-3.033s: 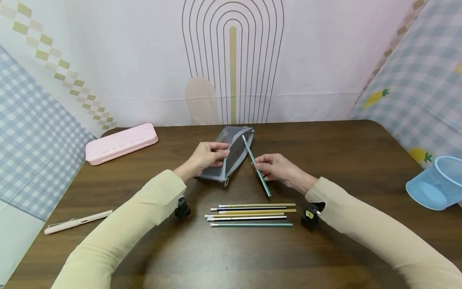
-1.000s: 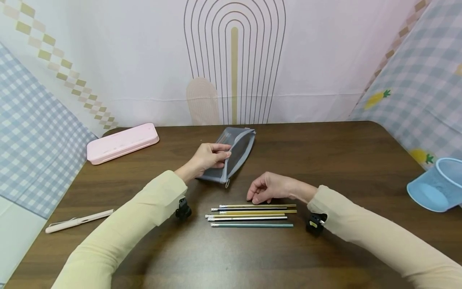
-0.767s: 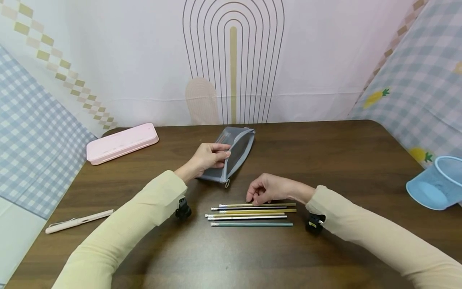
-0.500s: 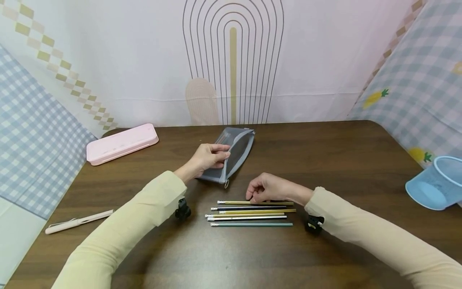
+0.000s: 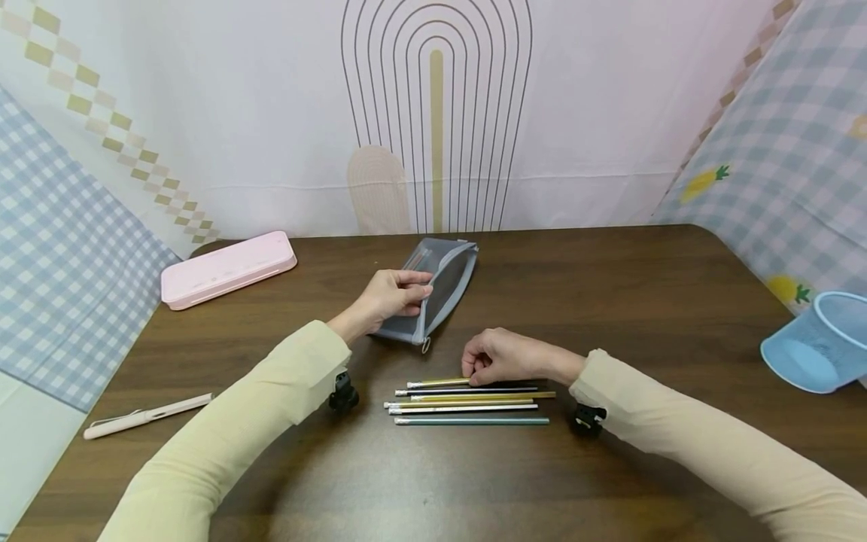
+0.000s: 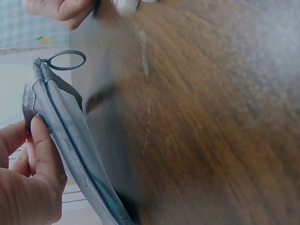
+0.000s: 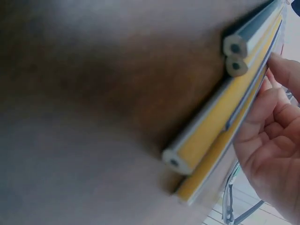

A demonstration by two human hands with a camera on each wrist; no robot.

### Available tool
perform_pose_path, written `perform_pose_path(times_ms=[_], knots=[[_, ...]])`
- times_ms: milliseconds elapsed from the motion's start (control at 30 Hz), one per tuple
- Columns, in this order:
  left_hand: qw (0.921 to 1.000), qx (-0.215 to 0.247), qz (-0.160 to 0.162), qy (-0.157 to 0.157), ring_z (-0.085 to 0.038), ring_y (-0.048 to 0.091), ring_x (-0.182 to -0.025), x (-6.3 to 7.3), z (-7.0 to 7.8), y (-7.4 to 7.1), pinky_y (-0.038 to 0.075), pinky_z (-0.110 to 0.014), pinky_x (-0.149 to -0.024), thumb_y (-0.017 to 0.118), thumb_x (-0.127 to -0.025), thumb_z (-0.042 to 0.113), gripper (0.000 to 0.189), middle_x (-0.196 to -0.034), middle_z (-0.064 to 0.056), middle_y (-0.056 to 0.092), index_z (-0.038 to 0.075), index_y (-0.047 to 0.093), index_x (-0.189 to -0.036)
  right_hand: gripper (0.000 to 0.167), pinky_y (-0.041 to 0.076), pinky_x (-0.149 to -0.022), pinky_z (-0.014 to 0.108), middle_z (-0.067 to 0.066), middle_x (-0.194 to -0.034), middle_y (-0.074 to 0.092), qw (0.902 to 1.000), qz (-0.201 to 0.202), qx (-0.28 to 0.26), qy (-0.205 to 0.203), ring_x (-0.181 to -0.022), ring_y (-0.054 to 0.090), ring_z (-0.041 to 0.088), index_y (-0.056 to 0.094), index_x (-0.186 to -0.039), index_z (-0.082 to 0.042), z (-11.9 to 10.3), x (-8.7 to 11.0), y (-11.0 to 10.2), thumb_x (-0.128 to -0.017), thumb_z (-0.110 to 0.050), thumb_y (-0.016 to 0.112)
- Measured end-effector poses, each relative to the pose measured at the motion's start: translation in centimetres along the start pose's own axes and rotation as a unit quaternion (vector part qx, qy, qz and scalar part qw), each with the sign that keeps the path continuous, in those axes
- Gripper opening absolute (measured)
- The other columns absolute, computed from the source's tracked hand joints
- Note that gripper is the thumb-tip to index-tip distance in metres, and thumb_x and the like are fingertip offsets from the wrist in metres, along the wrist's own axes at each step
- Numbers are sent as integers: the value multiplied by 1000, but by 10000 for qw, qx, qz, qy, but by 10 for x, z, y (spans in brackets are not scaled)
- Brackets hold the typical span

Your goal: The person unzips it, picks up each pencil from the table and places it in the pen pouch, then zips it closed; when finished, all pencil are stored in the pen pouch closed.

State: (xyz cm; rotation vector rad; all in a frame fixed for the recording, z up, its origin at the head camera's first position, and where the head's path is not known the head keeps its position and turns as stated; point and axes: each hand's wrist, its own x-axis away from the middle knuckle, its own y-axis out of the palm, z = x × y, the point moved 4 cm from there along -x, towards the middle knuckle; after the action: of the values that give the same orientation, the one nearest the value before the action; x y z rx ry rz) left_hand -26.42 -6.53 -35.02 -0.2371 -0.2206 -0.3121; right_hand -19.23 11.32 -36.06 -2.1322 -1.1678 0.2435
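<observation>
"Going left to right, what's different on your end?"

"On my left, hardly anything: the left hand [image 5: 393,293] stays on the grey pouch [image 5: 443,290], as it was three seconds ago, its mouth gaping. On my right, the teal pencil that the right hand [image 5: 501,355] held then is gone from its fingers, and the hand is low beside the other pencils [image 5: 467,403] on the table [image 5: 609,286]. Between those and the pouch, the gold pencil [image 5: 436,382] has shifted a little and sits slightly aslant."

"Meaning?"

"I take it one pencil has gone inside, though I can't make it out through the mesh, and another is being taken up."

"Now the grips, same order."

"Left: my wrist view shows thumb and fingers drawn together on the pouch's edge, a narrow pinch; the mouth's other side bows away, untouched. Right: fingertips curled in almost fully, pinching the gold pencil partway along."

"Is it lifted?"

"I can't tell. Its eraser end shows, yet in my head view the hand hides the rest."
</observation>
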Motion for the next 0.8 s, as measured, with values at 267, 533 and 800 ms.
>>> perform_pose_path(times_ms=[267, 533, 800], knots=[[10000, 3, 35, 0, -2, 58, -70, 0, 0, -2, 54, -17, -62, 62, -91, 10, 35, -101, -7, 65, 3, 60, -125, 3, 44, -59, 18, -2, -76, 57, 9986, 511, 58, -131, -67, 49, 6, 62, -85, -4, -3, 5, -15, -88, -3, 63], [10000, 0, 70, 11, -3, 58, -67, -1, -1, -2, 54, -17, -62, 62, -91, 8, 35, -109, -17, 64, 2, 59, -126, 12, 47, -55, 23, 11, -83, 58, 9770, 1873, -965, 326, -68, 50, 12, 60, -101, 6, 4, 9, -38, -92, -3, 57], [10000, -19, 71, -64, -2, 58, -72, -1, -1, -1, 55, -19, -65, 62, -91, 10, 35, -106, -9, 65, 4, 60, -125, 27, 47, -57, 21, 0, -79, 58, 9224, 2761, -2290, 1431, -67, 53, 9, 54, -114, 9, 27, 7, -47, -95, -10, 55]])
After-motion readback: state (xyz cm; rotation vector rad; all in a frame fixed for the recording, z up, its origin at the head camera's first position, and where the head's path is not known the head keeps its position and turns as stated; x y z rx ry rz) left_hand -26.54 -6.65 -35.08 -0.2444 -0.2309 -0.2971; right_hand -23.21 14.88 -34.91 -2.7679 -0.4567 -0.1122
